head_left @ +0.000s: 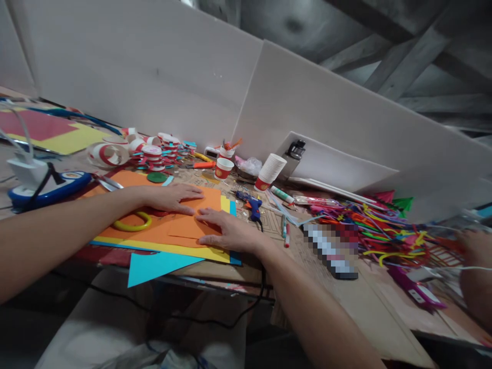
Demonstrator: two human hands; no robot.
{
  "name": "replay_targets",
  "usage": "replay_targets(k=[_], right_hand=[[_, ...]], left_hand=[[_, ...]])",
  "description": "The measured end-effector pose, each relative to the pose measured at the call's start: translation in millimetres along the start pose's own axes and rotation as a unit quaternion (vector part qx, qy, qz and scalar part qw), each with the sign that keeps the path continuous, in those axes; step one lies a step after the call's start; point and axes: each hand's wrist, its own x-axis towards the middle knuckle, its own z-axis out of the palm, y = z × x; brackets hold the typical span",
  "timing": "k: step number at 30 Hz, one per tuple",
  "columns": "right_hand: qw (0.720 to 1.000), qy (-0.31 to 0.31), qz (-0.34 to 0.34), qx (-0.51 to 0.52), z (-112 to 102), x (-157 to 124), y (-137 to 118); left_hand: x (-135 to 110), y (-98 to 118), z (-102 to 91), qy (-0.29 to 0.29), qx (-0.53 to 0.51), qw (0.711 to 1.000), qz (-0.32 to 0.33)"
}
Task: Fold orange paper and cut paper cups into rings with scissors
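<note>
My left hand [171,198] lies flat on the orange paper [207,197], its fingers stretched to the right. Close beside it, my right hand [226,230] rests with fingers spread on a smaller orange piece [182,229] lying on that sheet. Yellow paper [207,252] and blue paper [235,258] show beneath the orange one. A turquoise piece [157,266] juts over the table's front edge. Under my left forearm is a pair of scissors with a yellow handle [132,223]; the forearm hides part of it.
A blue glue gun [253,207] with a cord lies right of the papers. Behind stand a paper cup [223,168], stacked cups [270,171] and cut-cup crafts [154,156]. Pipe cleaners [384,236] fill the right side, near another person's hand [476,243]. A power strip [49,189] sits left.
</note>
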Motion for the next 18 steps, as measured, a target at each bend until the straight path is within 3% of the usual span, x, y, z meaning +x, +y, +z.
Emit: replay_targets(k=[18], right_hand=[[1.0,0.009,-0.007,0.005,1.1,-0.9,1.3]], left_hand=[[3.1,-9.5,5.7,0.012,0.004,1.0,0.015]])
